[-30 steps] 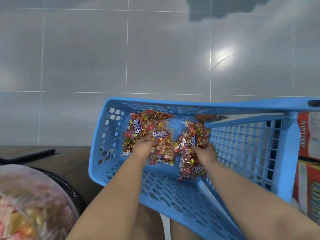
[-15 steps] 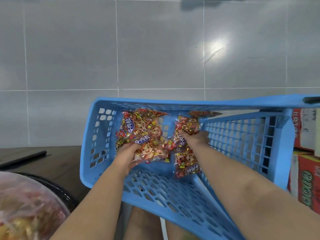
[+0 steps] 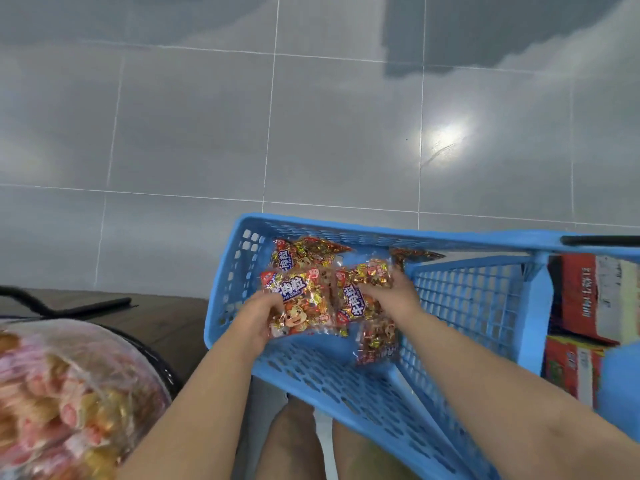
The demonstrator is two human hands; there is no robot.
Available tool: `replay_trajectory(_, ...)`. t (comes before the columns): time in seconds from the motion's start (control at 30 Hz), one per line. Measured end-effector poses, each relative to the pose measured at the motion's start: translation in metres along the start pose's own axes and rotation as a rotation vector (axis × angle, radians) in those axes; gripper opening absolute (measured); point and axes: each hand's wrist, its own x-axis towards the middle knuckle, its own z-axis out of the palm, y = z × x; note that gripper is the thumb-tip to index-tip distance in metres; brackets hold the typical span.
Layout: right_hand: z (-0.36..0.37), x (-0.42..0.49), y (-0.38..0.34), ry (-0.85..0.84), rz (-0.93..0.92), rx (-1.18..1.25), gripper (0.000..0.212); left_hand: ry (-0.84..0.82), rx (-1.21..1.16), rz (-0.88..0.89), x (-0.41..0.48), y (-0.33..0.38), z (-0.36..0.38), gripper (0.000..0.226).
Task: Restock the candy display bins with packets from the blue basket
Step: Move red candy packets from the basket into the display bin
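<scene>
A blue perforated plastic basket (image 3: 471, 303) stands on the grey tiled floor in front of me. Several red-and-gold candy packets lie at its far end. My left hand (image 3: 258, 315) grips one candy packet (image 3: 299, 303) with a cartoon face by its near left edge. My right hand (image 3: 393, 294) is closed on a second candy packet (image 3: 360, 289) beside it. Another packet (image 3: 306, 251) lies behind them against the far wall, and one more packet (image 3: 375, 344) lies below my right hand on the basket floor.
A round clear-walled bin of pink and yellow wrapped sweets (image 3: 65, 403) sits at the lower left on a dark wooden base (image 3: 152, 317). Red cartons (image 3: 588, 299) stand to the right of the basket. My bare legs (image 3: 294, 441) show below.
Both hands have shifted their hold on the packets and gathered them closer together. My head has tilted, so the basket now appears further right and lower.
</scene>
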Motion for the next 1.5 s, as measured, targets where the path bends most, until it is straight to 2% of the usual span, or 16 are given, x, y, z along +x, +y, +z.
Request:
replay_trajectory(0.07,-0.002,-0.028,-0.023,-0.059,-0.076,0.011,0.09,-0.06,-0.134,0.049,-0.031,0.01,-0.014,0.003)
replay_trajectory(0.17,0.003,-0.071,-0.059,-0.163,-0.156,0.025,0.062,-0.076,-0.29,0.154,-0.072,0.017,-0.042,0.02)
replay_trajectory(0.23,0.011,-0.102,-0.083,-0.234,-0.197,0.049,0.047,-0.027,-0.359,0.221,-0.102,0.016,-0.065,0.021)
replay_trajectory(0.37,0.044,-0.163,-0.125,-0.338,-0.267,0.156,0.029,0.105,-0.496,0.345,-0.159,0.007,-0.118,0.028)
replay_trajectory(0.53,0.106,-0.251,-0.163,-0.548,-0.268,0.439,0.023,0.326,-0.643,0.574,-0.23,-0.025,-0.202,0.035)
replay_trajectory(0.7,0.176,-0.34,-0.177,-0.77,-0.366,0.425,0.047,0.507,-0.759,0.636,-0.279,-0.077,-0.296,0.061)
replay_trajectory(0.8,0.225,-0.396,-0.179,-0.864,-0.411,0.346,0.038,0.664,-0.768,0.624,-0.294,-0.114,-0.341,0.076)
replay_trajectory(0.9,0.276,-0.451,-0.168,-0.965,-0.387,0.236,0.024,0.757,-0.763,0.722,-0.308,-0.144,-0.368,0.067)
replay_trajectory(1.0,0.32,-0.493,-0.148,-1.037,-0.346,0.16,0.013,0.806,-0.802,0.832,-0.321,-0.172,-0.385,0.096)
replay_trajectory(1.07,0.345,-0.51,-0.131,-1.069,-0.333,0.094,0.014,0.86,-0.737,0.881,-0.327,-0.193,-0.397,0.091)
replay_trajectory(1.13,0.363,-0.521,-0.116,-1.026,-0.389,-0.025,0.012,0.965,-0.645,0.83,-0.33,-0.215,-0.407,0.075)
replay_trajectory(1.23,0.38,-0.529,-0.107,-0.903,-0.636,-0.424,0.032,1.016,-0.742,0.734,-0.336,-0.245,-0.421,0.078)
replay_trajectory(1.3,0.388,-0.533,-0.11,-0.975,-0.704,-0.633,0.049,1.026,-0.826,0.683,-0.343,-0.257,-0.431,0.079)
replay_trajectory(1.4,0.405,-0.543,-0.113,-1.105,-0.687,-0.896,0.071,1.085,-0.869,0.619,-0.349,-0.273,-0.446,0.069)
replay_trajectory(1.5,0.433,-0.55,-0.117,-1.188,-0.561,-0.921,0.065,1.138,-0.934,0.522,-0.353,-0.284,-0.462,0.069)
